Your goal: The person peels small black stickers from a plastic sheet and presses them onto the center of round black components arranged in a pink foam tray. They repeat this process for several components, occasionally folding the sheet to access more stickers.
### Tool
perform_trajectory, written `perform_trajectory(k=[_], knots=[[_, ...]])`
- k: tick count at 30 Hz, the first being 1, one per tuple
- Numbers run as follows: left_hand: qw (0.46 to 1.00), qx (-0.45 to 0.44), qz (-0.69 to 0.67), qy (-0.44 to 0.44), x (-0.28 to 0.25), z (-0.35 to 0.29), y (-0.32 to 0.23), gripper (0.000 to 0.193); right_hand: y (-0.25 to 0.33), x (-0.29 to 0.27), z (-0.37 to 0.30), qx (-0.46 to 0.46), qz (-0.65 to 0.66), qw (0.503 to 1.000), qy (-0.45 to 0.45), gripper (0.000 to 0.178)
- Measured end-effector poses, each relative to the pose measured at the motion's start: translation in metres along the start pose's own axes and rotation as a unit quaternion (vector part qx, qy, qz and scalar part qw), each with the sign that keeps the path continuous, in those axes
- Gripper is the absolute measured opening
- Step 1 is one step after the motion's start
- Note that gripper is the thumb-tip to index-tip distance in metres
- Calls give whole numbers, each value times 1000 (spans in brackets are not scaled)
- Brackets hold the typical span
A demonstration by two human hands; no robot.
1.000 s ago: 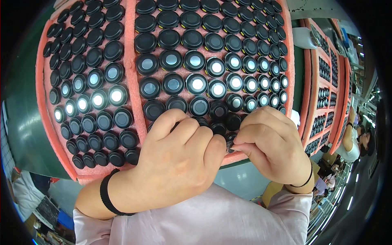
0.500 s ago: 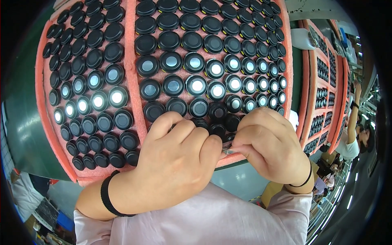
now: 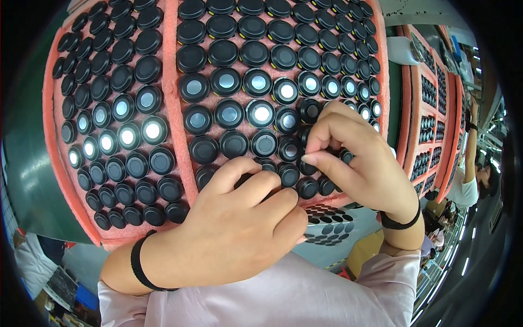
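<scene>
Head cam: pink foam tray packed with black pucks

Left hand's pinching a sheet of black dots just off the tray's near edge; right hand's in among the pucks, thumb and index nearly together, can't tell if they're gripping anything.

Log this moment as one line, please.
left hand: beside black-dotted sheet | right hand: curled over black round parts | parts: in rows in pink foam tray
</scene>
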State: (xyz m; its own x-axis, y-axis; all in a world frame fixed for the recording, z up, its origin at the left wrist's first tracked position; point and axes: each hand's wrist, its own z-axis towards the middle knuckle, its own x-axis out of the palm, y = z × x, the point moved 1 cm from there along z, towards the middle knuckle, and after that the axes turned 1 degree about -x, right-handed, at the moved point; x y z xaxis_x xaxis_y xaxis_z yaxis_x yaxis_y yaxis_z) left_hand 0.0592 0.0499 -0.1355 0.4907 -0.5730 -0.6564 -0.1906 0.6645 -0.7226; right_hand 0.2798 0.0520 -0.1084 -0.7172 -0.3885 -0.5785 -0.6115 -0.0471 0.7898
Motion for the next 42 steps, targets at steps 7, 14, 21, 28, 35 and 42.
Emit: perform_trajectory(k=[7,14,21,28,35,42], knots=[[1000,-26,-13,-3,-2,3,2,31,-7,8,6,0,-57,998,13,12],[999,-36,-18,11,-4,5,3,33,-7,11,7,-6,-79,997,7,11],[999,-44,-20,21,-5,6,3,35,-6,12,8,-2,-94,996,-4,9],[998,-50,-11,20,-5,5,3,34,-6,14,9,-13,-112,993,-15,8],[999,-50,-13,14,-4,5,3,34,-6,14,10,-7,-112,993,-18,11],[999,-47,-15,16,-5,5,4,33,1,8,7,44,-77,994,-61,17]])
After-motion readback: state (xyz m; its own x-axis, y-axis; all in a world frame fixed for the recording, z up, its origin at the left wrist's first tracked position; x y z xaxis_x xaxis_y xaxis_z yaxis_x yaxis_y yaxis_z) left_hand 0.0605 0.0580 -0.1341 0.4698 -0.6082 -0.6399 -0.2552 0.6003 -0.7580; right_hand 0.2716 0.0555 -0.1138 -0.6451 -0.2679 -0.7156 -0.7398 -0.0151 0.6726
